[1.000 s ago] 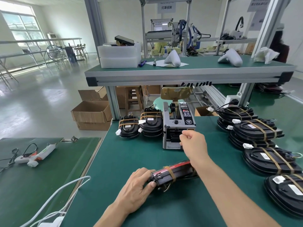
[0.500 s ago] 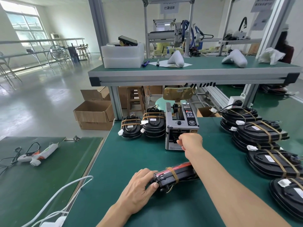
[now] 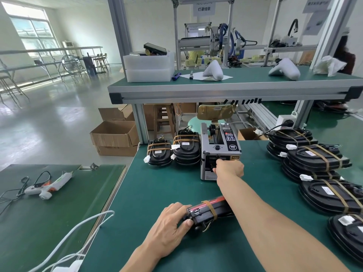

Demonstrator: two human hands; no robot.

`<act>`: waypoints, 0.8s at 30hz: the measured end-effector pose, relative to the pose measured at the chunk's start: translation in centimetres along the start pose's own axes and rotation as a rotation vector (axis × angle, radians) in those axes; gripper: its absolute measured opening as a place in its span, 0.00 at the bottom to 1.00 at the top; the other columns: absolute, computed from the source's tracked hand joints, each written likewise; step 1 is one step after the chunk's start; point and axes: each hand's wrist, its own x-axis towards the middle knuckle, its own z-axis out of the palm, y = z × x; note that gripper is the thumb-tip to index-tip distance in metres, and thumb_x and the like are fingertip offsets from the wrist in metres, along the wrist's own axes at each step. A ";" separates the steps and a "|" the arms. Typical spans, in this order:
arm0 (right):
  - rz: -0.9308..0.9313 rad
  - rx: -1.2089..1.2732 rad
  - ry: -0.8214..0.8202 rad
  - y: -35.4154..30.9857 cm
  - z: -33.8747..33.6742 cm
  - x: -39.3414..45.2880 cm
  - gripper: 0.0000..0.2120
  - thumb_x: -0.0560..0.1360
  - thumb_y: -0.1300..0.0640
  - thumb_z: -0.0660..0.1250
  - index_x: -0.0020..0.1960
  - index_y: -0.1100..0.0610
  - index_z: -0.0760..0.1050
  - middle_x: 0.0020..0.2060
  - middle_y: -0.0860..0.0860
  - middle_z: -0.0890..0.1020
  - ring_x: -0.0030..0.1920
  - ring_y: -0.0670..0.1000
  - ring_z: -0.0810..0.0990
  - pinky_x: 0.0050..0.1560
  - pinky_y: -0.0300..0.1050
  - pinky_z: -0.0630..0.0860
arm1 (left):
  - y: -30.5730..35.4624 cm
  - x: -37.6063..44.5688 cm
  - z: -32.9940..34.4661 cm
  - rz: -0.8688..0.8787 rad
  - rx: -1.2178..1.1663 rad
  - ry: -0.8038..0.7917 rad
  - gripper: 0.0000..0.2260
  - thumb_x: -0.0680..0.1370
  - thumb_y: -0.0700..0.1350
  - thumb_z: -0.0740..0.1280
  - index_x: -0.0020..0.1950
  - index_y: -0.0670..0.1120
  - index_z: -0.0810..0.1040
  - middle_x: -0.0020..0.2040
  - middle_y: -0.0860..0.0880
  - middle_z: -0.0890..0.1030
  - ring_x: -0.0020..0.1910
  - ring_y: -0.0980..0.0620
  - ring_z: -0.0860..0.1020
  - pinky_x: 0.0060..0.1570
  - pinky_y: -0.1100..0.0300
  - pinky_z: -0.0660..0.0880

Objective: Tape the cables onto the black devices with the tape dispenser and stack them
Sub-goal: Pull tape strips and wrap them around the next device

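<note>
Open mat point(image 3: 157, 193) left of dispenser point(image 3: 218, 152)

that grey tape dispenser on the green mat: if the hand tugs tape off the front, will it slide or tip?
Probably stays put. The tape dispenser is a boxy metal-looking unit sitting flat on the green mat, so it likely is heavy for its size. Its tape roll rides high on a bracket, so a hard upward pull by the right hand might rock it slightly.

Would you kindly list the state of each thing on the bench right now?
Left hand: grips the device, tilted on edge.
Right hand: at the tape dispenser outlet; grip unclear.
Left stacks: taped.
Right stacks: taped.
</note>
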 end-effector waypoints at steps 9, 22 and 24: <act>0.013 -0.012 -0.231 -0.6 -2.5 -2.1 0.07 0.74 0.63 0.74 0.48 0.60 0.77 0.37 0.53 0.85 0.30 0.50 0.85 0.30 0.40 0.74 | 0.0 -0.1 0.0 0.004 -0.003 -0.001 0.22 0.86 0.67 0.51 0.71 0.59 0.75 0.54 0.61 0.74 0.56 0.58 0.73 0.62 0.58 0.70; -0.342 0.009 -0.461 5.3 -16.3 -6.2 0.04 0.76 0.60 0.74 0.42 0.56 0.85 0.45 0.45 0.88 0.39 0.39 0.81 0.53 0.42 0.74 | 0.2 0.0 -0.1 0.028 -0.002 0.027 0.21 0.86 0.65 0.53 0.68 0.56 0.77 0.52 0.63 0.73 0.53 0.59 0.73 0.59 0.58 0.72; -0.311 0.046 -0.476 6.3 -16.4 -6.2 0.05 0.76 0.62 0.74 0.41 0.58 0.85 0.49 0.44 0.88 0.46 0.42 0.83 0.60 0.45 0.76 | 0.3 -0.1 -0.1 0.032 -0.003 0.033 0.21 0.86 0.65 0.53 0.67 0.55 0.77 0.51 0.63 0.73 0.52 0.58 0.74 0.58 0.58 0.72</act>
